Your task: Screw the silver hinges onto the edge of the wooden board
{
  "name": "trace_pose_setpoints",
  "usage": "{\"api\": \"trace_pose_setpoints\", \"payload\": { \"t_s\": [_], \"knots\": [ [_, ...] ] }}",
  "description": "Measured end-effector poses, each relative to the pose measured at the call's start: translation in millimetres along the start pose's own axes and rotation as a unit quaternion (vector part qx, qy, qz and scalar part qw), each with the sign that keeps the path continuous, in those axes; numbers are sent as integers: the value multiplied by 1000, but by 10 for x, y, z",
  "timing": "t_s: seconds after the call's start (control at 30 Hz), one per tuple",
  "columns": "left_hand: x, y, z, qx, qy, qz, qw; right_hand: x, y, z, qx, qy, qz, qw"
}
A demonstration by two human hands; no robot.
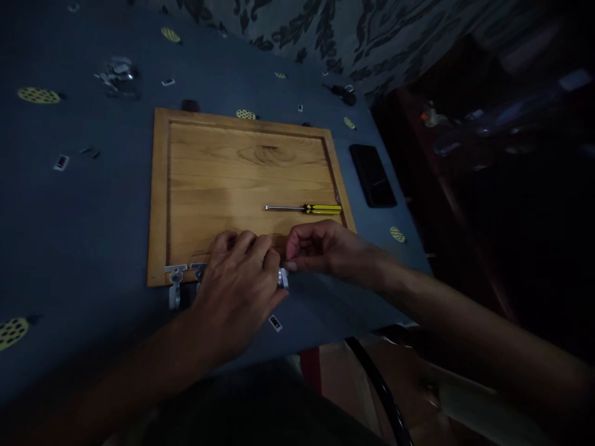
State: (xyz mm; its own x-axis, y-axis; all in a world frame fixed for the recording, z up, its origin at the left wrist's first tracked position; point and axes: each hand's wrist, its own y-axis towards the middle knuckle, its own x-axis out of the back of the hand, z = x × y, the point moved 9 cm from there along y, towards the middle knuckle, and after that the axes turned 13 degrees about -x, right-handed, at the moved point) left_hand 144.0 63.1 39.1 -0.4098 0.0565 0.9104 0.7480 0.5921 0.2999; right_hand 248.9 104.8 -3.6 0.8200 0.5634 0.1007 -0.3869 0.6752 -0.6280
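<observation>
A framed wooden panel [251,179], like a cabinet door, lies flat on a blue patterned cloth. My left hand [239,282] bends over its near edge, fingers curled around a metal cabinet hinge [282,279] whose end shows beside the thumb. Just to the right, my right hand [313,244] has thumb and fingertips pinched together near that hinge; whatever is between them is hidden. Another hinge [175,288] sits at the panel's near left corner, and a further one [199,271] is partly covered by my left hand. A yellow and black screwdriver [304,209] rests on the panel.
A black phone [372,176] lies right of the panel. Blurred metal parts [118,77] are at the far left of the cloth, and a small dark object [343,93] is at the far right. Beyond the right table edge stands a dark, cluttered surface [465,133].
</observation>
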Motion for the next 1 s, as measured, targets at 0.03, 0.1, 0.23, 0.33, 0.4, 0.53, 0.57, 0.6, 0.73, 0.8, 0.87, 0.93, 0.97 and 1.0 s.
{"api": "trace_pose_setpoints", "payload": {
  "t_s": [0.03,0.1,0.23,0.33,0.4,0.53,0.57,0.6,0.73,0.8,0.87,0.93,0.97,1.0],
  "knots": [
    [-1,-1,1,1,0,1,1000,-2,7,1,-4,0,3,1000],
    [-9,-5,5,4,1,6,1000,-7,21,5,-11,-5,7,1000],
    [-20,-8,7,5,0,7,1000,-13,44,7,-20,-13,10,1000],
    [-19,-6,5,4,2,-1,1000,-6,62,-13,-34,-7,8,999],
    [-17,-5,4,3,3,-6,1000,-4,74,-37,-48,-1,8,999],
    [-8,-7,-3,-1,2,-10,1000,-4,94,-92,-86,15,4,996],
    [-4,-8,-4,-2,2,-12,1000,0,98,-100,-93,19,1,996],
    [1,-9,-4,-3,2,-14,1000,1,101,-104,-97,20,-2,995],
    [3,-13,-1,-3,1,-18,1000,-11,109,-93,-90,20,2,996],
    [-2,-16,0,-2,1,-17,1000,-14,105,-91,-83,23,5,996],
    [-1,-20,2,-1,1,-18,1000,-13,93,-100,-80,29,7,996],
    [1,-22,4,1,0,-17,1000,-8,73,-111,-79,37,8,996],
    [3,-21,4,1,-1,-16,1000,-1,62,-116,-79,40,7,996],
    [4,-20,1,0,-2,-16,1000,7,53,-120,-79,41,5,996]
  ]
}}
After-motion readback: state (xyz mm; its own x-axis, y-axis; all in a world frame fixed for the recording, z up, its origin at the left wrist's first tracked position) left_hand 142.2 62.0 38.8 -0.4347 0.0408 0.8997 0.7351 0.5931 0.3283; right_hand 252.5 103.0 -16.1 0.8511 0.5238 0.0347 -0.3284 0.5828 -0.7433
